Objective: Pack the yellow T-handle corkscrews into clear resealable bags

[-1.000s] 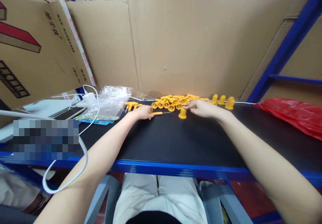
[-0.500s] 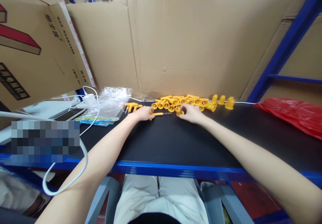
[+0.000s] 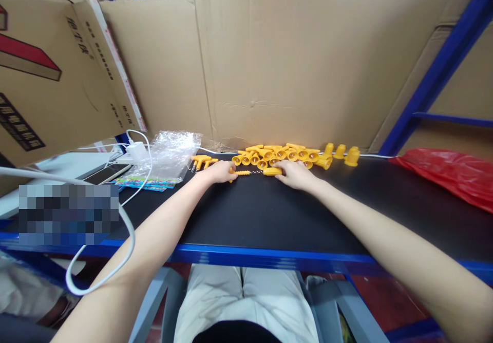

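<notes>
- Pinching a yellow corkscrew (image 3: 242,173) in the left hand (image 3: 221,172), coil-end away from those fingertips.
- Pinching a yellow sleeve (image 3: 271,171) in the right hand (image 3: 296,174), jutting past those fingertips, perhaps touching the coil's tip.
- Near a heap of yellow pieces (image 3: 281,154), just beyond the right fingers.

right hand (image 3: 296,175) | shifted left; yellow cup (image 3: 272,171) | stood upright, now sideways at corkscrew (image 3: 242,173) tip

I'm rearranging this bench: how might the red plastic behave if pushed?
The red plastic would probably crumple, given its wrinkles. Its smooth sheen suggests it may feel slippery. Lying low, it seems unlikely to tip.
</notes>
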A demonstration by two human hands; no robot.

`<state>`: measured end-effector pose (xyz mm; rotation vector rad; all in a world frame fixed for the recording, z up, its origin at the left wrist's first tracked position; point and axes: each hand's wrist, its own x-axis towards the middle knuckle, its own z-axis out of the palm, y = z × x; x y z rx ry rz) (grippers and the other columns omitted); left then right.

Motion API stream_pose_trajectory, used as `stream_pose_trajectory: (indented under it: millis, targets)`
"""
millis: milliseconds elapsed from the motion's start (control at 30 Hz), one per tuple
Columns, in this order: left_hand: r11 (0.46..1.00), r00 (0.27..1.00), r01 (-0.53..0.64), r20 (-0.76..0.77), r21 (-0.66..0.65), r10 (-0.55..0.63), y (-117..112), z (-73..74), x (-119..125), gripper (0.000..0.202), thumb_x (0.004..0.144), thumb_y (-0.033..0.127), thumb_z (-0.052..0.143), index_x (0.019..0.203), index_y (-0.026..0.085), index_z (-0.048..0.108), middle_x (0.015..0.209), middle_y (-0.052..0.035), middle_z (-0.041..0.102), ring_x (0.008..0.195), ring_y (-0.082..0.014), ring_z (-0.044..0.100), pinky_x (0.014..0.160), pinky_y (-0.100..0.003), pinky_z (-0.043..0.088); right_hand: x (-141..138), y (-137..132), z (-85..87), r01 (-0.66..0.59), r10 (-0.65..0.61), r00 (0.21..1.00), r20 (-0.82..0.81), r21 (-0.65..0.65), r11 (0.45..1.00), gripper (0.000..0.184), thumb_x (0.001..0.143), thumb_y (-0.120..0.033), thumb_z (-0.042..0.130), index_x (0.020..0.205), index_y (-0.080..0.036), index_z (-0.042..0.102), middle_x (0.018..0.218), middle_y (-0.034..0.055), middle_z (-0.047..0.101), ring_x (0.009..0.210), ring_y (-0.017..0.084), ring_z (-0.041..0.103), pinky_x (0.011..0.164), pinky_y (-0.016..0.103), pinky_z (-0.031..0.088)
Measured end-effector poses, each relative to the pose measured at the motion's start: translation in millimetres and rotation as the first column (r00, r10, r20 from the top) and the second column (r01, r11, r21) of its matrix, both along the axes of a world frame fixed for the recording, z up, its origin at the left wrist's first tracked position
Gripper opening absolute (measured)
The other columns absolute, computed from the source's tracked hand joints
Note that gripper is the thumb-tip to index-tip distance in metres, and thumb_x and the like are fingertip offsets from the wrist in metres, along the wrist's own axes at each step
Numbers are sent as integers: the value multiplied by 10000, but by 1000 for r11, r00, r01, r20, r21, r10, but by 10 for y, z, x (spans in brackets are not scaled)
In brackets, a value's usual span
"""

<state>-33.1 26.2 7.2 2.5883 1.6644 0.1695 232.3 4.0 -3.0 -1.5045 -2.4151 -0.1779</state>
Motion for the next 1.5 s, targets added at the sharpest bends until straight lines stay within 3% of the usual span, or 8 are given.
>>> stream_pose_trajectory:
  millis: [133, 300, 600, 833, 967, 1233, 1367, 1500]
  targets:
    - [999, 998, 33, 49, -15, -33, 11, -18, 6, 329, 739, 410, 498, 974, 195, 578, 819, -37, 665, 694, -164, 593, 572, -223, 383, -3, -8, 0, -30, 30, 1000, 1, 34, 999, 305, 776, -255, 532, 1060, -179, 613, 1000, 97, 635, 909, 249, 569, 782, 389, 399]
    - [989, 979, 148, 141, 11, -148, -44, -25, 70, 288, 740, 423, 508, 911, 208, 592, 712, 4, 631, 619, -133, 553, 546, -211, 351, -47, -26, -26, -262, 252, 943, -219, -18, 965, 365, 779, -252, 557, 1134, -170, 575, 951, 75, 628, 799, 172, 574, 751, 318, 442]
    - [992, 946, 119, 299, 50, -129, -101, -36, 124, 312, 672, 409, 594, 894, 191, 566, 632, 35, 544, 583, -115, 504, 523, -208, 320, -21, 49, -75, -223, 83, 825, -560, -185, 957, 423, 763, -378, 576, 1101, -125, 541, 802, 59, 615, 694, 150, 588, 705, 322, 485]
    - [990, 947, 80, 300, 117, -112, -137, -70, 199, 277, 651, 349, 590, 881, 194, 588, 628, 31, 562, 578, -119, 522, 535, -222, 349, -12, 24, -64, -206, 157, 893, -422, -72, 976, 423, 748, -365, 599, 1105, -148, 537, 833, 59, 613, 707, 160, 572, 720, 355, 484]
    - [992, 958, 36, 280, 118, -68, -161, -67, 217, 295, 654, 333, 582, 913, 192, 586, 688, 13, 596, 619, -129, 549, 569, -226, 383, -21, 16, -58, -236, 143, 825, -547, -104, 966, 425, 733, -384, 620, 1085, -167, 521, 931, 70, 616, 758, 163, 592, 766, 368, 490]
    - [963, 992, -40, 127, 265, 6, -236, -19, 256, 343, 670, 326, 559, 1000, 232, 547, 826, -20, 643, 771, -197, 599, 625, -248, 410, -46, -43, 28, -328, -157, 637, -755, -449, 831, 348, 766, -376, 603, 1009, -144, 513, 792, 59, 630, 700, 152, 640, 794, 343, 504]
    - [959, 993, -76, 110, 274, 47, -248, -12, 276, 343, 677, 325, 550, 1008, 234, 536, 868, -26, 651, 793, -211, 607, 624, -253, 413, 41, -54, 67, -465, -204, 552, -809, -502, 729, 433, 712, -214, 670, 1084, -159, 455, 902, 55, 619, 793, 146, 645, 820, 321, 500]
    - [957, 993, -64, 115, 284, 33, -251, -32, 284, 346, 684, 333, 547, 1016, 238, 529, 852, -19, 649, 781, -208, 607, 623, -253, 410, 88, -51, 86, -479, -226, 544, -808, -520, 707, 252, 763, -250, 630, 952, -134, 511, 872, 75, 641, 749, 134, 649, 798, 294, 501]
